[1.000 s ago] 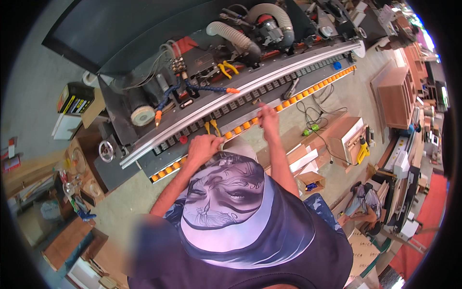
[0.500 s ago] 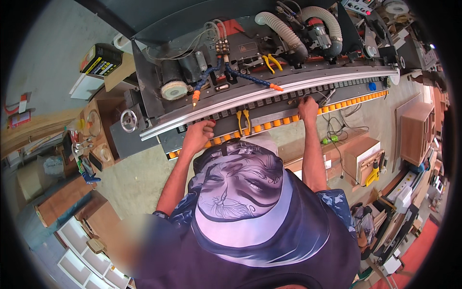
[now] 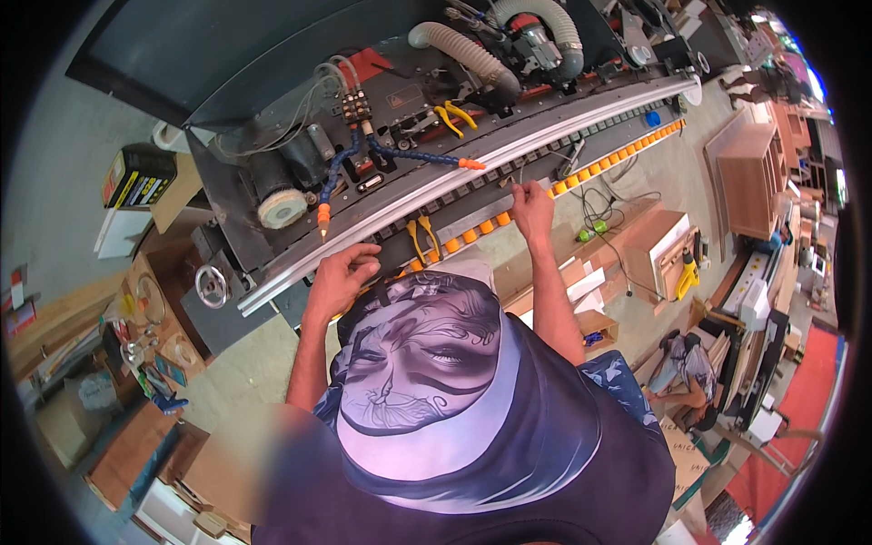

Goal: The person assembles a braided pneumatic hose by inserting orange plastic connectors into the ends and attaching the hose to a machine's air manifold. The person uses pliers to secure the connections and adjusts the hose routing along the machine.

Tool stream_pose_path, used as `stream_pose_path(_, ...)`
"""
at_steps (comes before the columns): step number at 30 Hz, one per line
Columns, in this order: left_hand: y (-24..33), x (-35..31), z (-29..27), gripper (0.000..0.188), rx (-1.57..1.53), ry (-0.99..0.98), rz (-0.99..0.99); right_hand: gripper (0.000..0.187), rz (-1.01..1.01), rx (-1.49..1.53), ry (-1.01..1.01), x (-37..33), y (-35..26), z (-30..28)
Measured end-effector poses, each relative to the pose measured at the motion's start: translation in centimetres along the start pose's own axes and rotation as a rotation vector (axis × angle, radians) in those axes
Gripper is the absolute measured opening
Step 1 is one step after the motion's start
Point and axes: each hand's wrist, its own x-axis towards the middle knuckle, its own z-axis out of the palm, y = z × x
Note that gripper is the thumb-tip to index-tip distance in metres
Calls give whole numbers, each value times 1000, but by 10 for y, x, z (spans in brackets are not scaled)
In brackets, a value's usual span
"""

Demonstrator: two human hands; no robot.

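Observation:
My left hand [image 3: 339, 280] is at the near side of a long dark machine, by its pale metal rail [image 3: 363, 238]. Its fingers are loosely bent and apart, and I see nothing held in them. Further right, my right hand [image 3: 532, 213] reaches over the strip of orange rollers [image 3: 618, 162]. Its fingertips are pinched together beside the row of black track pads [image 3: 554, 148]; what they hold is too small to name. Between my hands, yellow-handled pliers [image 3: 423, 241] lie across the machine's near ledge.
Another pair of yellow-handled pliers [image 3: 454, 118] rests inside the machine, near blue jointed hoses [image 3: 409, 154] with orange nozzles and a ribbed grey duct [image 3: 463, 54]. A handwheel [image 3: 212, 287] stands at the left. Cables [image 3: 599, 207] and wooden cabinets [image 3: 752, 173] are at right.
The view has turned, so the machine sits further left and tilts more. My left hand's fingers have loosened and come away from the ledge. My right hand stays pinched near the track.

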Motion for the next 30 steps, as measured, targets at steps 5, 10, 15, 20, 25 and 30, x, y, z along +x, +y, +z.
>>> stream_pose_path(5, 19, 14, -6, 37, -10, -115, 11, 37, 90, 118, -56, -37, -22, 0)
stream_pose_path(10, 22, 24, -14, 33, -224, -74, -31, 27, 37, 175, -220, -69, -23, 30)
stream_pose_path(15, 14, 28, -18, 32, -291, -100, -16, 26, -46, 140, -457, -85, -45, 43)
stream_pose_path(20, 5, 34, -21, 32, -348, -110, 17, 28, -147, 92, -556, -86, -46, 53)
stream_pose_path(25, 4, 33, -22, 30, -379, -99, 0, 28, -167, 84, -554, -83, -43, 51)
stream_pose_path(30, 5, 35, -22, 28, -391, -115, 1, 28, -131, 82, -565, -82, -33, 48)
